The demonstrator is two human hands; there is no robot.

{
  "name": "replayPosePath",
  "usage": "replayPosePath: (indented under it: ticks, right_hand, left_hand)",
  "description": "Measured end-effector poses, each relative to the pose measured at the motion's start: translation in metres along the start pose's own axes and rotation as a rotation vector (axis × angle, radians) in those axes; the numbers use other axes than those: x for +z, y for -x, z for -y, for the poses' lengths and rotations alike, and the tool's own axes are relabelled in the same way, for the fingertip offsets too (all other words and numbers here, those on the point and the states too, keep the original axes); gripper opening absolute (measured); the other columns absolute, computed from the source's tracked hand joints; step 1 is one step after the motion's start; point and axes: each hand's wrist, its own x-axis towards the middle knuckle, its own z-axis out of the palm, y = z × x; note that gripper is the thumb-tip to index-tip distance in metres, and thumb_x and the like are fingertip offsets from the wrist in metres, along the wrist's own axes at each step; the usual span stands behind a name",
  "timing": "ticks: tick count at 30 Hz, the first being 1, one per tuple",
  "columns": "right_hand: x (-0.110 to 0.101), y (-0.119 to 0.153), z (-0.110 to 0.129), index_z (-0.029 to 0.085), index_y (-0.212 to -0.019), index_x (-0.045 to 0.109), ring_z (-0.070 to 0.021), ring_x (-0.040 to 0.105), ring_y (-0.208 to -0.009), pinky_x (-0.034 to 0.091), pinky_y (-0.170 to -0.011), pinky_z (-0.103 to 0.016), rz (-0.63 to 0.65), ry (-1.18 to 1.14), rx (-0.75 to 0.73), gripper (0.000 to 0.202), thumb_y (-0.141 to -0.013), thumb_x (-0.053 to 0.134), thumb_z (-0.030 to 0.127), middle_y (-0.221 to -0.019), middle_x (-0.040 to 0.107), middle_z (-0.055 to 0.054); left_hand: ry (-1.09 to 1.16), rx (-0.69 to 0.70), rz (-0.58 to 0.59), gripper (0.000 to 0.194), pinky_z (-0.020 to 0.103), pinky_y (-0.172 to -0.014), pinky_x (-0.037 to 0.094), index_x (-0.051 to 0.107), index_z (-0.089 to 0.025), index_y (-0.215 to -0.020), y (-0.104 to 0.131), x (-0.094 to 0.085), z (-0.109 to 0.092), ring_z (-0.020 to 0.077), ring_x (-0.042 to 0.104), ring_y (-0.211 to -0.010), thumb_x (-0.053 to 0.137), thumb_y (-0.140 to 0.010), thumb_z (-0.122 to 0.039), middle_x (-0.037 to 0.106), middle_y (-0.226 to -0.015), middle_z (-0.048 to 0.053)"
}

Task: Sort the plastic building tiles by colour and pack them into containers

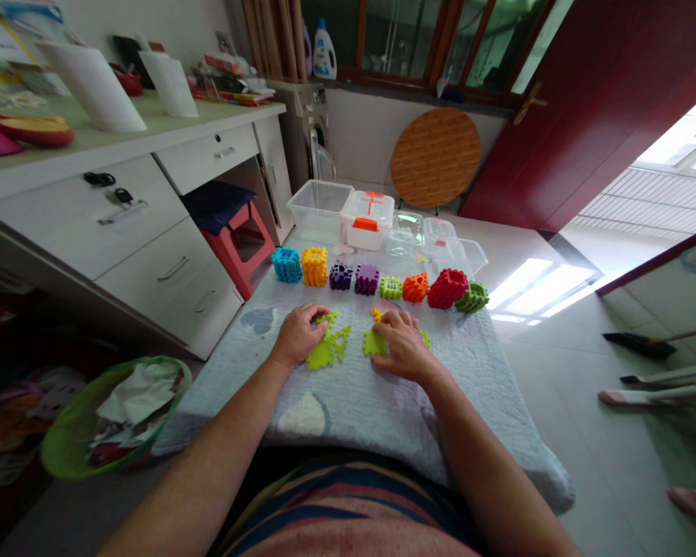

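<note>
My left hand rests on the cloth-covered table, fingers slightly bent and thumb apart, touching the left side of some yellow-green interlocking tiles. These tiles have toothed edges; one looks like an open frame. My right hand lies palm down with spread, bent fingers over more yellow-green tiles, partly hiding them. A small yellow piece shows beside its fingertips. Beyond the hands stands a row of assembled blocks: blue, yellow, dark purple, purple, lime, orange, red and green.
At the table's far end are an uncovered clear bin, a lidded clear box with orange latches, and smaller clear containers. A red stool stands left by white drawers. A green basket sits at lower left.
</note>
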Motion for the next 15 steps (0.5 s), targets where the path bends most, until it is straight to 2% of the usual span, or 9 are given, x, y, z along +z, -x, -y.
replayPosePath:
  ticks: [5,8,11,15]
  right_hand:
    - [-0.03,0.015,-0.038,0.02,-0.109,0.062,-0.0249,0.049,-0.098,0.04,-0.09,-0.039,-0.098,-0.083,0.12,0.037,-0.074,0.066,0.028,-0.104,0.056,-0.008]
    - [-0.041,0.029,-0.059,0.019,-0.108,0.061,-0.0243,0.051,-0.096,0.04,-0.092,-0.039,-0.09,-0.065,0.181,0.035,-0.074,0.066,0.026,-0.1,0.056,-0.007]
    - [-0.038,0.038,-0.066,0.02,-0.107,0.062,-0.0251,0.051,-0.099,0.04,-0.091,-0.039,-0.037,-0.051,0.188,0.035,-0.073,0.068,0.028,-0.103,0.055,-0.008]
    - [-0.027,0.038,-0.06,0.02,-0.108,0.062,-0.0254,0.05,-0.097,0.04,-0.087,-0.039,0.033,-0.001,0.222,0.037,-0.073,0.068,0.028,-0.104,0.055,-0.008]
  left_hand:
    - [0.001,-0.005,0.008,0.02,0.034,-0.084,0.051,0.064,-0.019,-0.095,0.0,0.0,0.001,0.0205,0.062,-0.088,0.056,-0.078,-0.022,0.067,-0.094,0.005]
    - [-0.002,-0.004,0.014,0.02,0.034,-0.084,0.051,0.064,-0.019,-0.096,-0.001,0.0,0.001,0.0206,0.062,-0.088,0.055,-0.078,-0.023,0.067,-0.094,0.006]
    - [-0.011,-0.002,0.013,0.02,0.035,-0.084,0.05,0.065,-0.019,-0.095,-0.001,0.0,0.001,0.0208,0.062,-0.087,0.056,-0.078,-0.024,0.067,-0.094,0.006]
    - [-0.023,-0.002,0.005,0.021,0.035,-0.085,0.05,0.065,-0.018,-0.095,0.0,-0.001,0.001,0.0211,0.062,-0.087,0.055,-0.078,-0.024,0.067,-0.093,0.006]
